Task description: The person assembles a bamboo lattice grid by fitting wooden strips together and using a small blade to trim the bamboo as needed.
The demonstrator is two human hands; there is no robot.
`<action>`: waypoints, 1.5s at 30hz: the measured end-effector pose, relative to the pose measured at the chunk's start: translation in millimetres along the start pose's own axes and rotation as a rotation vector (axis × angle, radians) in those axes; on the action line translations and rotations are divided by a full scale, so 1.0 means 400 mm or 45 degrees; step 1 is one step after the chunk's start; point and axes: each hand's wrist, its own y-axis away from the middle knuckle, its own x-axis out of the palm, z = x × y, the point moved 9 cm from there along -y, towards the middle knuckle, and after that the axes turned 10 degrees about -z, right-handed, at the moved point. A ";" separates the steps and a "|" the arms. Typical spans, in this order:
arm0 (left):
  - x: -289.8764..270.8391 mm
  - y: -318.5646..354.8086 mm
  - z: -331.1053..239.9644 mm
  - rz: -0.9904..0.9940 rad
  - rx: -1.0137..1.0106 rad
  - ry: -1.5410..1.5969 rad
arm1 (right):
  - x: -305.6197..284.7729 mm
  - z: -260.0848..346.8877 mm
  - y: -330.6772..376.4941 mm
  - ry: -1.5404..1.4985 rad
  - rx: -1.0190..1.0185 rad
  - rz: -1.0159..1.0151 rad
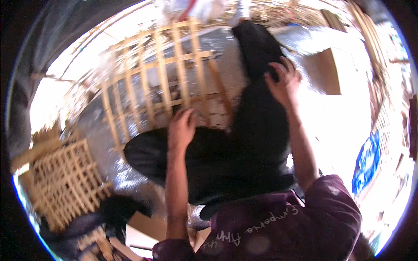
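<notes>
Several slats [162, 76] already cross the slatted frame [193, 56] beyond the black trousers [261, 122], though what remains cannot be told, the left hand [181, 128] over their bent leg, grip unclear, the right hand [286, 82] over their outstretched leg, fingers apart.

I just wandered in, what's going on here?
A person in black cloth trousers sits beside a pale wooden frame of long slats and crossbars. Their left hand is by the frame's near edge, over the bent left leg; whether it grips a slat is unclear. The right hand is at the outstretched right leg, fingers curved. A pale wooden lattice with close-set strips lies to the left, and a crumpled blue plastic bag to the right.
</notes>
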 end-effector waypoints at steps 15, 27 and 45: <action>-0.001 -0.021 -0.024 0.117 -0.220 0.180 | 0.045 -0.527 0.283 -0.272 0.730 0.467; 0.005 -0.019 0.029 0.015 -0.169 0.250 | 0.092 -0.511 0.268 -0.067 0.423 0.275; -0.010 -0.020 0.010 -0.046 -0.174 0.381 | -0.071 -0.510 0.274 -0.659 1.055 -0.169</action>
